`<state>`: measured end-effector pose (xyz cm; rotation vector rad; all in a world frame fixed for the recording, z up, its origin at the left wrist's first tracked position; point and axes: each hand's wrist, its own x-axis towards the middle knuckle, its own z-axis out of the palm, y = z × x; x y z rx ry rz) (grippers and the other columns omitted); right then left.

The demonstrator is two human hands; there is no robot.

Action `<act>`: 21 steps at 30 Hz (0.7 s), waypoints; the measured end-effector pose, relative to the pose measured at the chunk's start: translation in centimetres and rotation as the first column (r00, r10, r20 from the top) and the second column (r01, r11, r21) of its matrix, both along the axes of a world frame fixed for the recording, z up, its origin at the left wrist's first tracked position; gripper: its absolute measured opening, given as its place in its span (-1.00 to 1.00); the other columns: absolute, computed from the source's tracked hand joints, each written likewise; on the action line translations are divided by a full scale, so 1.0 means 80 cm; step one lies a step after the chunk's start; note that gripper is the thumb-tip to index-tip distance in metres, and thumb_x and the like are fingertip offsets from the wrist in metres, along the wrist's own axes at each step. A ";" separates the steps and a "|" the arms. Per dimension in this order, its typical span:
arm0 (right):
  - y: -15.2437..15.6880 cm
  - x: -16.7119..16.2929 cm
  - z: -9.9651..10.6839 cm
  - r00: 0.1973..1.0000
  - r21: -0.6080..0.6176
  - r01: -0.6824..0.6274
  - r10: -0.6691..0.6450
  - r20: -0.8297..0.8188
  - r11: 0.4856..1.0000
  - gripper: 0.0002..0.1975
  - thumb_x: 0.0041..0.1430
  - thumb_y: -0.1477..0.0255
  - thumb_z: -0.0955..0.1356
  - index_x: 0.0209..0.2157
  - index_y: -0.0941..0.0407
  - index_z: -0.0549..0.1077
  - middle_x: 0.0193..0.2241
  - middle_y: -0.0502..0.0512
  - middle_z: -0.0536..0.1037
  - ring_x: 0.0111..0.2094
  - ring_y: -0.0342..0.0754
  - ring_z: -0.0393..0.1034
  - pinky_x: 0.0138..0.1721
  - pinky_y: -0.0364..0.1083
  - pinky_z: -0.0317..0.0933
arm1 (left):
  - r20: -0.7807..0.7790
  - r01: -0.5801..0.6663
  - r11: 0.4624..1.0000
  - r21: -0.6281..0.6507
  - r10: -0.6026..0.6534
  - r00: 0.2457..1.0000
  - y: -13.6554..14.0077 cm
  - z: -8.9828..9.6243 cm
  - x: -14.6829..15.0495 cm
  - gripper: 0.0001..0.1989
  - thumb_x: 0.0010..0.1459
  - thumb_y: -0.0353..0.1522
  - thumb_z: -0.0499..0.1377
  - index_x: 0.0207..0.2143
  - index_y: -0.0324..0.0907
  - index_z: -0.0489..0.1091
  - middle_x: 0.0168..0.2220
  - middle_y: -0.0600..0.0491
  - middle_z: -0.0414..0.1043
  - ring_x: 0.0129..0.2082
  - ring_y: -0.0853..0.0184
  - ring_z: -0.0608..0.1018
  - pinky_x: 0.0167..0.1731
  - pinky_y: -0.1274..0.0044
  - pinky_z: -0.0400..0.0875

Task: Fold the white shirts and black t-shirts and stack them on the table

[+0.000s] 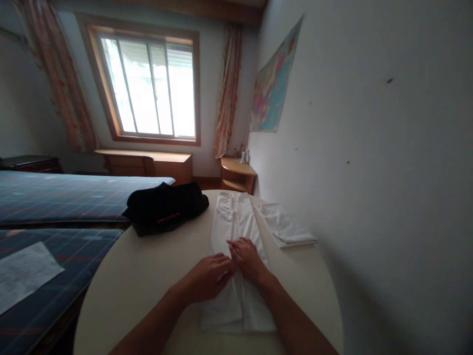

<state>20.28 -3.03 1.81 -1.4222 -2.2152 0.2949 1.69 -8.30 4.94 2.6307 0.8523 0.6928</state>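
A long white garment [225,222] lies stretched out along the round table, its far end near the table's back edge. A crease or seam runs down its middle; whether it is a shirt or trousers I cannot tell. My left hand [212,277] rests on its left half, fingers curled in and pinching the cloth near the middle line. Right beside it, my right hand [248,256] lies on the cloth with its fingers stretched out toward the left. The fingertips of both hands are close together. My forearms cover part of the near cloth.
The pale round table [121,291] carries a black folded garment [168,204] with pink lettering at left and a folded white cloth [288,227] at right. A wall [369,197] borders the right side. Plaid mattresses [84,251] stand at left, one bearing a paper sheet [29,273].
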 end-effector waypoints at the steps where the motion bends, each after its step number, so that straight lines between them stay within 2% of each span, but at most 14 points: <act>1: 0.001 0.000 0.000 1.000 -0.003 -0.001 0.001 -0.011 1.000 -0.63 0.38 0.33 0.16 0.09 0.03 0.45 0.00 0.09 0.54 0.15 -0.02 0.25 0.24 0.00 -0.09 | 0.006 -0.013 1.000 0.003 0.013 1.000 -0.001 0.000 -0.001 -0.86 0.24 -0.47 0.03 -0.21 -0.11 0.34 -0.22 0.03 0.46 -0.16 0.29 0.47 -0.09 0.51 0.33; 6: 0.003 -0.003 0.001 0.994 -0.036 -0.025 0.021 -0.106 0.999 -0.64 0.39 0.37 0.16 -0.01 0.08 0.53 -0.04 0.08 0.58 0.11 -0.03 0.31 0.22 -0.04 -0.04 | 0.014 -0.024 1.000 -0.012 0.024 1.000 -0.004 0.002 -0.001 -0.86 0.20 -0.49 0.05 -0.24 -0.11 0.33 -0.22 0.03 0.45 -0.17 0.30 0.48 -0.10 0.53 0.33; 12: 0.004 0.001 0.006 0.987 -0.040 0.107 -0.111 -0.117 0.993 -0.71 0.27 0.38 0.29 -0.09 0.11 0.58 -0.11 0.11 0.61 0.11 0.03 0.30 0.17 -0.08 0.05 | 0.015 0.020 0.999 -0.051 -0.019 1.000 -0.004 0.000 0.001 -0.82 0.15 -0.50 0.08 -0.23 -0.10 0.37 -0.18 0.04 0.46 -0.17 0.32 0.49 -0.11 0.55 0.34; 17: 0.004 0.007 0.006 0.980 -0.011 0.158 -0.158 -0.124 0.987 -0.74 0.22 0.39 0.32 -0.14 0.12 0.61 -0.15 0.15 0.62 0.03 0.01 0.36 0.11 -0.10 0.10 | -0.030 0.041 0.989 -0.141 -0.046 0.998 -0.007 0.000 0.001 -0.67 0.06 -0.36 0.28 -0.08 0.01 0.45 -0.01 0.08 0.42 -0.07 0.28 0.49 -0.02 0.49 0.34; 19: 0.004 0.008 0.005 0.985 -0.008 0.128 -0.128 -0.114 0.992 -0.74 0.21 0.39 0.32 -0.15 0.13 0.61 -0.17 0.15 0.61 -0.01 0.01 0.37 0.08 -0.11 0.12 | -0.055 0.038 0.983 -0.180 -0.049 0.997 -0.009 0.000 0.003 -0.69 0.02 -0.30 0.33 -0.13 0.03 0.50 -0.02 0.09 0.42 -0.10 0.27 0.51 -0.03 0.46 0.36; 21: 0.004 0.009 0.004 0.989 -0.009 0.105 -0.105 -0.106 0.994 -0.74 0.21 0.38 0.32 -0.14 0.12 0.60 -0.17 0.14 0.61 -0.02 0.01 0.37 0.07 -0.11 0.13 | -0.077 0.042 0.975 -0.217 -0.060 0.995 -0.010 0.000 0.005 -0.80 0.02 -0.30 0.34 -0.24 -0.01 0.54 -0.06 0.09 0.43 -0.14 0.28 0.51 -0.06 0.45 0.36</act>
